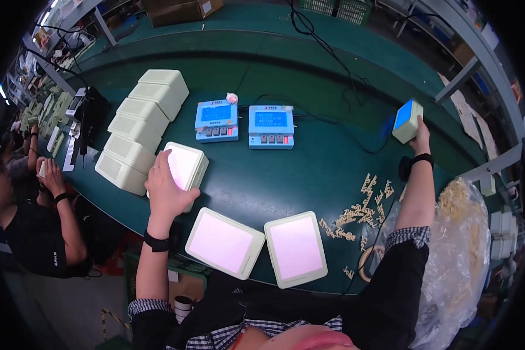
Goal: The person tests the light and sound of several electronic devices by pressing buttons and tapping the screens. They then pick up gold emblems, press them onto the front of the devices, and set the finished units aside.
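My left hand (168,189) grasps a cream plastic device with a glowing white screen (184,164), fingers on its far left side and thumb at its near edge. Out to the right, my right hand (421,139) holds up a similar cream device with a lit blue screen (405,116); the fingers behind it are partly hidden. Two more devices with pale lit screens lie face up close to me, one tilted left (224,242) and one further right (296,249). Beyond my left hand stands a row of several cream devices (135,119), their screens out of sight.
Two light-blue test boxes (217,119) (271,126) with small displays and cables stand mid-bench. Small tan plastic pieces (361,213) lie scattered at right, by a tape roll (367,262) and a clear plastic bag (455,251). Co-workers sit at left, one person's hands (52,178) holding a small part.
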The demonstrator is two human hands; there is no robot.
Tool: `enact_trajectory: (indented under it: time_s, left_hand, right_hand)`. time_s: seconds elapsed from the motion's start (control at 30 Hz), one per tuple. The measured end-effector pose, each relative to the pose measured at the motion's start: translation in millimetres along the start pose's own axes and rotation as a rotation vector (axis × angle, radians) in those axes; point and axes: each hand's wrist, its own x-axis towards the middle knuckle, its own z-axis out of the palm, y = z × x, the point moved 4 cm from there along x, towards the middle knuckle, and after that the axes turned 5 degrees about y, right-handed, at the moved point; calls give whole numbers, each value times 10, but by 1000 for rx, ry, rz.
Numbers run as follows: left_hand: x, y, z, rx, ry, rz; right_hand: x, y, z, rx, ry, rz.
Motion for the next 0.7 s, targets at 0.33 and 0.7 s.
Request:
enact_trajectory:
  time_s: [0.33, 0.7]
  left_hand:
    - [127, -166, -289, -270, 56, -39]
    - [-524, 967, -912, -2079, -426, -14]
  right_hand:
    - [-1982, -1483, 417, -412, -355, -823]
    - [-6268, -1470, 659, -553, -939, -1443]
